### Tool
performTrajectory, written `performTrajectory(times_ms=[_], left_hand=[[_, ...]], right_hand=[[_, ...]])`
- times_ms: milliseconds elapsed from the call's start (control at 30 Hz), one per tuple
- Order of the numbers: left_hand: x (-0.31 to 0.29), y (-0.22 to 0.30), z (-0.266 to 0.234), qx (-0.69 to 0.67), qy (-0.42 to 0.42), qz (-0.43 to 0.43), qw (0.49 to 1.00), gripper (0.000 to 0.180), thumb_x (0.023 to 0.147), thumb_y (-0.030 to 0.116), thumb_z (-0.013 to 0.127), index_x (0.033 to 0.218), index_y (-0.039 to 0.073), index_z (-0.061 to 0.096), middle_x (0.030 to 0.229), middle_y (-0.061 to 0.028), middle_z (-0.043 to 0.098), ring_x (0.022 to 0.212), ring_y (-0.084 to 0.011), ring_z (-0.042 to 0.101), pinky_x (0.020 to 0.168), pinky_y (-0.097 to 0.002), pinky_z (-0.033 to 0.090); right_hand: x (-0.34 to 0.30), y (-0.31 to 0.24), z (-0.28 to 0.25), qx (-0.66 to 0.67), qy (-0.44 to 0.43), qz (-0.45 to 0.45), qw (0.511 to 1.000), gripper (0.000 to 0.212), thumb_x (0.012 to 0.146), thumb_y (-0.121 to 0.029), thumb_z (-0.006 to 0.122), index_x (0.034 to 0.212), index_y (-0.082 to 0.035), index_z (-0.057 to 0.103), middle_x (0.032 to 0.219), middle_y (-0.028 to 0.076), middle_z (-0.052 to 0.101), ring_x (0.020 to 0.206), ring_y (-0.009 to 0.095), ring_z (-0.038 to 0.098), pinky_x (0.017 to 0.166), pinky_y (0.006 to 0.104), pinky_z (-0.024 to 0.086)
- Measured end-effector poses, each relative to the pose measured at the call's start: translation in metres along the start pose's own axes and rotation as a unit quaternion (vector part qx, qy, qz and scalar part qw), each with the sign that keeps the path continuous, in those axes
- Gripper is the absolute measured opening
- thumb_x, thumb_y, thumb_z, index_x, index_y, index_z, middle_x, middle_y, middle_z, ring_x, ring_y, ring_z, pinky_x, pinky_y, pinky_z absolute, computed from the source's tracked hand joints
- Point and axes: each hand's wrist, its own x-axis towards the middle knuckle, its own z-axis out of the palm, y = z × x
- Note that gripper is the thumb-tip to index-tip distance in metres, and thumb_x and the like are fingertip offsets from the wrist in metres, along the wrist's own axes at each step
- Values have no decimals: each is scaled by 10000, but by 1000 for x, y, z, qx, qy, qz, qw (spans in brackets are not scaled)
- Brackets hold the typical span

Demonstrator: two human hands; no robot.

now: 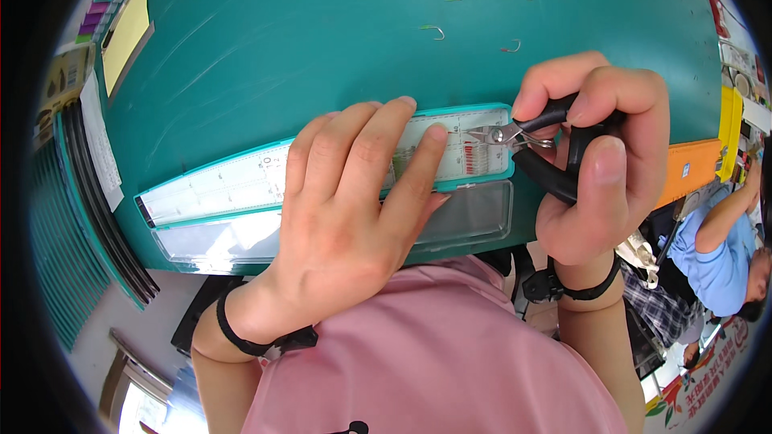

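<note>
A long teal case with a white, ruled inside lies across the table, its clear lid folded out on the near side. My left hand lies over the middle of the case, fingers stretched out, index fingertip on the white inside. Small red-wrapped pieces stand in a row at the case's right end; green ones beside them are partly hidden by my fingers. In my right hand are small pliers with black handles and a spring. Their jaws point left over the case's right end.
Several small hooks with red or green shanks lie on the green tabletop beyond the case. An orange folder is at the right, a yellow pad at the far left. Another person in blue sits at the right.
</note>
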Motion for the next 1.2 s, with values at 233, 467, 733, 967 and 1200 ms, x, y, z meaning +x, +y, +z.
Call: performTrajectory(times_ms=[233, 467, 733, 967, 1200], left_hand=[[0, 7, 0, 26, -13, -23, 999, 636, 646, 50, 817, 1268, 100, 693, 1335, -176, 542, 1071, -349, 532, 893, -458, 455], [3, 12, 0, 56, -29, -28, 998, 652, 682, 43, 806, 1307, 177, 679, 1334, -160, 513, 1063, -342, 507, 900, -453, 437], [2, 13, 0, 64, -28, -27, 997, 638, 696, 55, 798, 1310, 174, 674, 1326, -163, 515, 1057, -341, 509, 894, -452, 434], [3, 14, -1, 72, -32, -25, 997, 631, 699, 63, 797, 1308, 171, 675, 1327, -166, 514, 1056, -340, 510, 892, -455, 433], [1, 13, 4, 105, -14, -10, 994, 632, 686, 66, 796, 1300, 152, 676, 1319, -175, 535, 1079, -362, 540, 881, -464, 464]], right_hand=[[-3, -4, -3, -15, 23, 12, 1000, 342, 1059, -374, 393, 1003, -37, 417, 906, 201, 619, 631, 94, 429, 571, 213, 367], [-4, -2, -7, -29, 44, 25, 998, 335, 1053, -362, 344, 997, -39, 417, 895, 198, 610, 646, 99, 422, 585, 216, 357], [-4, -1, -5, -27, 51, 15, 998, 316, 1042, -344, 352, 991, -41, 424, 887, 192, 612, 630, 89, 394, 565, 220, 330], [-3, -2, -4, -47, 58, 10, 997, 305, 1029, -332, 342, 978, -42, 423, 867, 184, 619, 610, 80, 372, 546, 218, 310], [-7, -4, 3, -55, 60, -6, 997, 323, 1039, -343, 384, 971, -32, 437, 854, 179, 631, 581, 64, 350, 521, 215, 289]])
